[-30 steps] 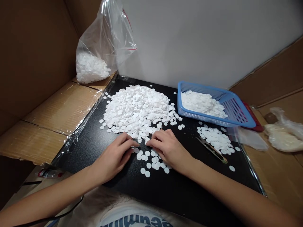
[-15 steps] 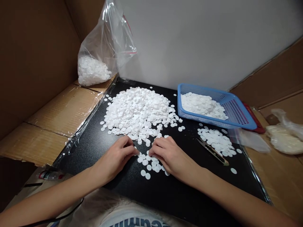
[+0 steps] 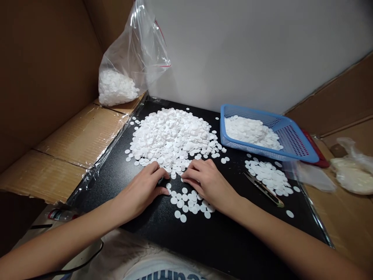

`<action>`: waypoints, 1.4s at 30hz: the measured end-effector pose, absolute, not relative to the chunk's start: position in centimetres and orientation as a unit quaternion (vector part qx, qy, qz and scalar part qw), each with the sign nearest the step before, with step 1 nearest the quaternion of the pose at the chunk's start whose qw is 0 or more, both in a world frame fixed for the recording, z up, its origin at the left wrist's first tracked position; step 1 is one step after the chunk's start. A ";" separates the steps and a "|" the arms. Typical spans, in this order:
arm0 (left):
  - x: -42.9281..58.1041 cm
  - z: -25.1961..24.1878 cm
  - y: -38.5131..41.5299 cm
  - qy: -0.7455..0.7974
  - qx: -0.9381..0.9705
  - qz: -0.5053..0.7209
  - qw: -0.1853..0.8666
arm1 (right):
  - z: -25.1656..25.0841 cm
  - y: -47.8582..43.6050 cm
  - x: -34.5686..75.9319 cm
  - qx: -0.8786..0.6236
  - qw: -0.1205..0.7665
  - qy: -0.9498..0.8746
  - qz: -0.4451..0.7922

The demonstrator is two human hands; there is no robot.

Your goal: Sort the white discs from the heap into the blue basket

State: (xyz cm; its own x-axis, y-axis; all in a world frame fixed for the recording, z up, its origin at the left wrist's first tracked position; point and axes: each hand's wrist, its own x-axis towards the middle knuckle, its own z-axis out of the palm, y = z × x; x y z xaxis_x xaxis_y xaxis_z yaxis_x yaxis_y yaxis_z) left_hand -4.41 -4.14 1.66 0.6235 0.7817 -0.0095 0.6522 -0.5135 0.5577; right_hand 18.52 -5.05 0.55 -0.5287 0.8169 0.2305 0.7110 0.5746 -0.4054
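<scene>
Small white discs form a large pile (image 3: 171, 132) on the black tabletop. My left hand (image 3: 148, 188) rests at the near left edge of this pile, its thumb and curled fingers apart. The left fingertips touch the pile's front, and the thumb tip is beside a loose disc. Opposite it, my right hand (image 3: 208, 181) reaches to the pile's front edge with bent fingers, fingertips against the discs. Nothing is visibly gripped in either hand. Between and below the hands lies a loose spread of white discs (image 3: 185, 209), some partly hidden under the right hand.
A blue basket (image 3: 297, 157) holding white discs stands at the back right. Before it lie a smaller disc heap (image 3: 268, 175) and metal tweezers (image 3: 266, 190). A clear plastic bag (image 3: 118, 87) of discs sits back left; another bag (image 3: 354, 175) lies far right. Cardboard (image 3: 64, 140) flanks the table.
Both hands have moved forward from the loose discs to the pile's near edge. My left thumb and fingers have spread farther apart. More of the loose discs show between the hands.
</scene>
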 end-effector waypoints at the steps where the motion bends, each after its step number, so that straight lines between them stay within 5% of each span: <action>1: -4.3 1.8 -4.1 0.419 0.861 0.113 0.265 | 0.6 -5.0 18.5 -0.438 0.202 -0.865 0.135; 9: -3.6 2.2 -4.1 0.431 0.861 0.073 0.262 | 1.5 -4.6 18.6 -0.418 0.175 -0.868 0.203; 15: -4.0 1.6 -4.4 0.415 0.849 0.111 0.307 | 0.9 -4.2 16.8 -0.431 0.183 -0.875 0.119; 27: -4.0 1.1 -4.9 0.381 0.837 0.191 0.343 | 1.3 -5.0 13.2 -0.480 0.062 -0.875 -0.018; 30: -4.1 1.3 -4.9 0.383 0.836 0.195 0.342 | 1.7 -4.8 13.8 -0.490 0.105 -0.864 0.042; 33: -4.2 1.5 -4.9 0.386 0.825 0.208 0.355 | 2.5 -4.9 16.3 -0.526 0.187 -0.797 0.232; 36: -4.0 1.8 -4.3 0.386 0.821 0.222 0.357 | 3.2 -5.4 19.3 -0.552 0.160 -0.703 0.418; 42: -2.0 1.8 -2.6 0.363 0.851 0.196 0.323 | 2.5 -6.6 21.9 -0.595 0.144 -0.699 0.371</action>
